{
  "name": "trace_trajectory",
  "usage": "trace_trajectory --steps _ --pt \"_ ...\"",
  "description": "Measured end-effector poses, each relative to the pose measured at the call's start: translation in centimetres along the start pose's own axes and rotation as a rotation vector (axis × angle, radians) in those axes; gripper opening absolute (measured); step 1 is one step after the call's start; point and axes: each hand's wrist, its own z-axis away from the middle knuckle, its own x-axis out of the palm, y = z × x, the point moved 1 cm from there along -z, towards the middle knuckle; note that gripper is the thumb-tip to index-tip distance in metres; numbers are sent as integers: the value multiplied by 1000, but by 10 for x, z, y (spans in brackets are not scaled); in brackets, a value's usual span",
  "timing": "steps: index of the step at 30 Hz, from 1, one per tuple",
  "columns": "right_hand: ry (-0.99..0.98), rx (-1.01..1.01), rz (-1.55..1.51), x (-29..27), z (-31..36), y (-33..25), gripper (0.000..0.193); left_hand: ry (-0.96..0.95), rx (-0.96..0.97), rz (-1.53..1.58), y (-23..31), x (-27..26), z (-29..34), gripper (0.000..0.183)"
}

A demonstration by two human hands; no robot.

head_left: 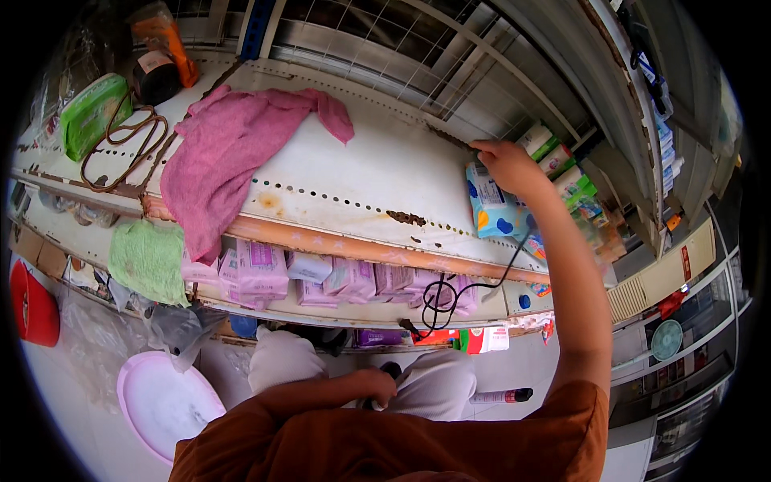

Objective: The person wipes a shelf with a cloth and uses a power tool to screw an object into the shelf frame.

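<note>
My right hand reaches over a blue-and-white soft pack at the right end of the white shelf. One finger points left toward the back edge, the others curl by the pack's top, and what they hold, if anything, is hidden. Down by my lap, my left hand is closed, with a dark thing showing beside it that I cannot make out. A pink cloth lies crumpled on the shelf and droops over its front edge.
Green-and-white packs stand beyond my right arm. A black cord dangles past pink packages below. At left are a green pack, a brown cord, a green cloth and a pink-rimmed basin.
</note>
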Motion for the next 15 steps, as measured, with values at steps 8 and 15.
trace_trajectory --steps 8,15 --pt "-117 117 -2 -19 -4 -20 31 -17 -53 -6 -4 -2 0 50" --pt "2 43 -106 1 -3 1 31 32 13 62 -2 0 1 49"
